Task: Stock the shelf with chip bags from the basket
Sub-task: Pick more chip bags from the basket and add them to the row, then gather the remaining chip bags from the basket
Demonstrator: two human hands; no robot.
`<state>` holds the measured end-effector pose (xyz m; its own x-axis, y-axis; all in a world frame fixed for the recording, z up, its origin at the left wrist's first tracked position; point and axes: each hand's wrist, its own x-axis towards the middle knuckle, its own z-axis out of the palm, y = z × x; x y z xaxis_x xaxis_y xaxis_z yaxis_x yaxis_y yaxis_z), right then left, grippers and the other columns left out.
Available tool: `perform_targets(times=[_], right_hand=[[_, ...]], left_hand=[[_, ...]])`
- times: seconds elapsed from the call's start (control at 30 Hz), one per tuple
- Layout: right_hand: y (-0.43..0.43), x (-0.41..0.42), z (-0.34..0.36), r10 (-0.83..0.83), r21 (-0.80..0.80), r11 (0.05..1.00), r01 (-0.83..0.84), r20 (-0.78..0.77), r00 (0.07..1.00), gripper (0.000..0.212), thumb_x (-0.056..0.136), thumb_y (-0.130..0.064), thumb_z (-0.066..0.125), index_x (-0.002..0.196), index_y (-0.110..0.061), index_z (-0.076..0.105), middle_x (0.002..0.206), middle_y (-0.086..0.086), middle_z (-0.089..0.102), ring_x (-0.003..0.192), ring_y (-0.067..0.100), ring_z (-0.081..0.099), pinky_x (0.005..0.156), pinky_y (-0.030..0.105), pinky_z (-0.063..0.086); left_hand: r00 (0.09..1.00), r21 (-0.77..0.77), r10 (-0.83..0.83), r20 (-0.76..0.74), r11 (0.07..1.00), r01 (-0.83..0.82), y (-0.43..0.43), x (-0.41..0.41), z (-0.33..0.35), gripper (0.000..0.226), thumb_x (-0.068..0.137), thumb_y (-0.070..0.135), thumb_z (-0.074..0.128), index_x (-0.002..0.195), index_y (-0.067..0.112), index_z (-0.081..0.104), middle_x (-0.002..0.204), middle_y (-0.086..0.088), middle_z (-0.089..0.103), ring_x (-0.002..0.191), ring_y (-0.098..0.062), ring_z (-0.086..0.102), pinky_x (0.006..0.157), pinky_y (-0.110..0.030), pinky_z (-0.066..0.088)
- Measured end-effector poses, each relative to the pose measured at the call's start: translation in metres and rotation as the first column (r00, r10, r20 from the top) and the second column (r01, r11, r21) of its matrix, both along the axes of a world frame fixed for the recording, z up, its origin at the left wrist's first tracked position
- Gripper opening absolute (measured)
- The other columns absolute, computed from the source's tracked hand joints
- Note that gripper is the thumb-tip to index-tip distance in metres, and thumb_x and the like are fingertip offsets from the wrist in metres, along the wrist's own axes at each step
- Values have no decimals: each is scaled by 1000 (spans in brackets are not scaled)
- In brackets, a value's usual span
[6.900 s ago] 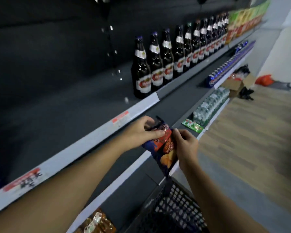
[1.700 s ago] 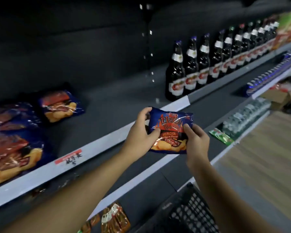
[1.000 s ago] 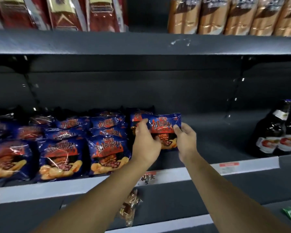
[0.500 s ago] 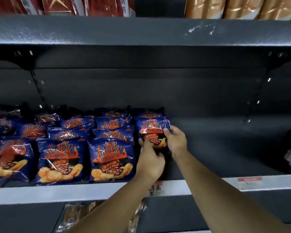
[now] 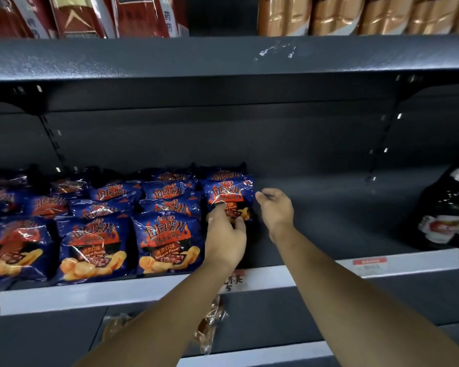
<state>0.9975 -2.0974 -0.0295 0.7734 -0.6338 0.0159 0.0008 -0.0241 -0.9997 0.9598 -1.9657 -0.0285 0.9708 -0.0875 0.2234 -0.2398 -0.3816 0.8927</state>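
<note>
Shelf (image 5: 329, 207): a dark metal shelf with a white price strip along its front edge; the span to the right of the newest chip bag is bare up to the dark bottle (image 5: 451, 207) at the far right.
Stocked rows (image 5: 167, 239): blue chip bags printed with flames and orange chips are packed in overlapping rows to the left of the newest chip bag, leaning back.
Newest chip bag (image 5: 229, 193): it stands at the right end of the rows, upright and slightly tilted back, with another bag just behind it; glossy crinkled film, red-orange lettering, chips pictured low on the front.
Left hand (image 5: 224, 234): loosely curled in front of the newest chip bag's lower edge; fingertips seem to touch the film, though a firm grip cannot be confirmed.
Right hand (image 5: 274, 207): open and apart, just right of the newest chip bag, holding nothing.
Main risk: nothing props the newest chip bag on its right, so a slump or slide into the bare span is judged likely if it is released carelessly.
Lesser risk: a brush of the left wrist against the front-row bag beside it could tip that bag over the shelf lip.
Basket: not in view.
</note>
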Motion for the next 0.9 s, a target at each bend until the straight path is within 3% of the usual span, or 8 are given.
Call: perform_targets(times=[0.1,0.23,0.33,0.47,0.73,0.8,0.9], right_hand=[[-5,-15,5,-16,44,999,14,35,999,4,93,-20,69,93,-24,68,94,2,71,83,17,63,84,40,56],[-13,-54,18,44,101,994,-52,82,996,4,97,-13,63,95,-12,67,80,6,66,67,17,59,55,26,51],[-24,-93,24,66,111,991,-77,100,993,7,98,-10,62,93,-6,66,76,10,65,65,21,59,57,31,52],[-53,-154,15,-7,217,976,-21,127,992,8,97,-5,61,89,-6,63,71,12,61,57,24,56,51,30,50],[-108,-280,-83,-296,412,877,245,64,953,16,96,-5,61,80,-7,57,56,6,54,53,23,47,51,30,42],[-109,-299,-120,-358,421,847,324,0,934,16,96,-5,60,80,-6,56,59,8,52,53,22,48,50,28,43],[-107,-323,-174,-409,406,805,433,-150,900,15,94,-6,62,80,-7,57,60,8,53,53,22,52,53,28,44]], left_hand=[[1000,-20,4,1,1000,-4,4,-8,8,32,99,22,53,129,15,50,121,0,55,102,-12,55,91,-24,42],[998,-123,-51,-48,991,45,-4,-21,21,9,98,21,53,100,20,61,95,-3,66,85,-17,63,75,-28,47],[985,-255,-140,-98,960,112,-25,-37,29,15,97,11,51,87,18,59,80,-4,64,65,-16,59,59,-26,46],[953,-203,-295,-65,939,276,-65,-68,24,23,95,6,51,78,20,57,68,-3,61,54,-15,55,50,-26,41],[788,-75,-600,-141,800,595,-152,-156,-72,22,93,15,52,73,23,56,62,5,62,49,-9,56,49,-23,43],[741,-85,-635,-219,769,634,-162,-172,-111,22,92,13,54,72,23,56,63,2,61,48,-6,56,47,-22,42],[679,-60,-641,-358,741,669,-169,-186,-168,18,90,19,54,73,25,57,68,1,65,58,-14,60,53,-30,46]])
